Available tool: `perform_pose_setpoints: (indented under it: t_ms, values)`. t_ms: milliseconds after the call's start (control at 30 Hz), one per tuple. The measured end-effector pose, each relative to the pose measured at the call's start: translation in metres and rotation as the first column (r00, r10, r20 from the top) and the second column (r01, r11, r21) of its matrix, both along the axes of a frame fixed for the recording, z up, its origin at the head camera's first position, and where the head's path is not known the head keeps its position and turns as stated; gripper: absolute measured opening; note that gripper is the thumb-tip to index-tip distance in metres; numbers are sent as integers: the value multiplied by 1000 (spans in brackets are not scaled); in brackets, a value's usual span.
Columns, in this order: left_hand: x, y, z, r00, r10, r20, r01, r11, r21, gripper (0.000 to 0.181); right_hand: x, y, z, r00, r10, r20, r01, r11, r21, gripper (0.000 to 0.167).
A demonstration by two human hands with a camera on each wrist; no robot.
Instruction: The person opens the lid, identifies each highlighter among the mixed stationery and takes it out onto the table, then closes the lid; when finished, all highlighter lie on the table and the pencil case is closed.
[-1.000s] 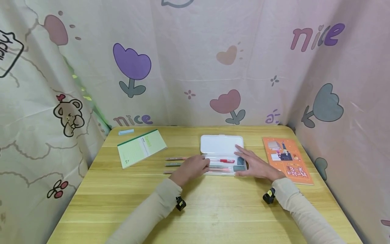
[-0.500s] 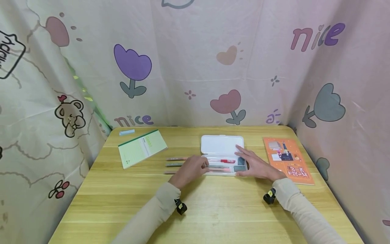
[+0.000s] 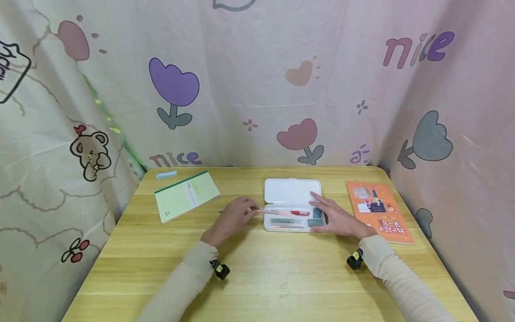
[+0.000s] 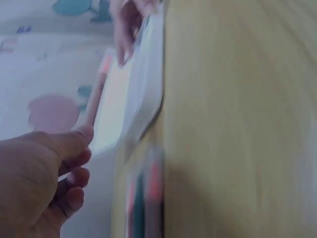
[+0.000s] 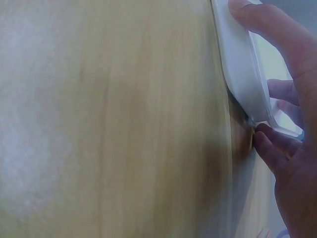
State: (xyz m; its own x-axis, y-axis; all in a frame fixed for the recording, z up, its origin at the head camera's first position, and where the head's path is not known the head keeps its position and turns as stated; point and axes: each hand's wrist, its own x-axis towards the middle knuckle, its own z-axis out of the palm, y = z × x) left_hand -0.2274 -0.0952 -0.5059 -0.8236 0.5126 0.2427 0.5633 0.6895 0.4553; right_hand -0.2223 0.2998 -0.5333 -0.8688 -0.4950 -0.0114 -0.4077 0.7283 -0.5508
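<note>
My left hand (image 3: pixel 233 219) pinches a slim pinkish-brown pen (image 4: pixel 97 96) between thumb and fingers, its pink-tipped end pointing toward the pencil case. The white pencil case (image 3: pixel 267 229) lies with its lid (image 3: pixel 293 191) folded back. Inside are a red-capped pen (image 3: pixel 299 213) and some greenish and pink pens (image 3: pixel 281 221). At the case's right end my right hand (image 3: pixel 339 219) holds it, thumb along the front wall and fingers spread toward the lid. Several pens (image 4: pixel 143 198) lie on the table under my left hand, mostly hidden in the head view.
A green notebook (image 3: pixel 187 196) lies at the left, with a small light-blue strip (image 3: pixel 166 174) behind it. An orange booklet (image 3: pixel 380 212) is at the right. Printed curtain (image 3: pixel 241 89) surrounds the wooden table (image 3: pixel 281 277) at its back and sides.
My left hand has moved left and slightly back from the case, now holding a pen raised at the case's left end. My right hand has stayed in place.
</note>
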Motion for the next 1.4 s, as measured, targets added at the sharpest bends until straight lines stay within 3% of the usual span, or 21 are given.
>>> perform_pose_setpoints:
  t_ms: [133,267,467,600,733,933,1267,1400]
  values:
    - [-6,-41,4,998,50,-43,-49,999,24,14,0,1,0,1000,2,-8,-2,1000,3,102]
    - [-5,-83,5,996,78,-38,-77,997,29,15,0,1,0,1000,5,-8,-5,1000,4,102]
    - [10,-133,-5,991,100,86,-103,994,38,12,0,1,-1,1000,7,-3,-7,1000,5,103]
    - [23,-150,-17,983,55,178,-66,996,58,8,0,1,-1,1000,5,3,-5,1000,-2,102]
    - [32,-156,-26,973,13,232,-31,997,73,7,0,1,-1,1000,4,0,-4,1000,0,102]
    - [40,-151,-32,965,-6,263,-11,998,62,7,1,0,0,1000,5,-1,-5,1000,1,102]
    - [40,-139,-41,980,-49,191,35,997,74,6,1,-2,0,1000,15,-12,-15,1000,1,101]
    - [40,-137,-42,976,-38,212,23,997,73,7,1,-1,0,1000,12,-16,-12,1000,4,102]
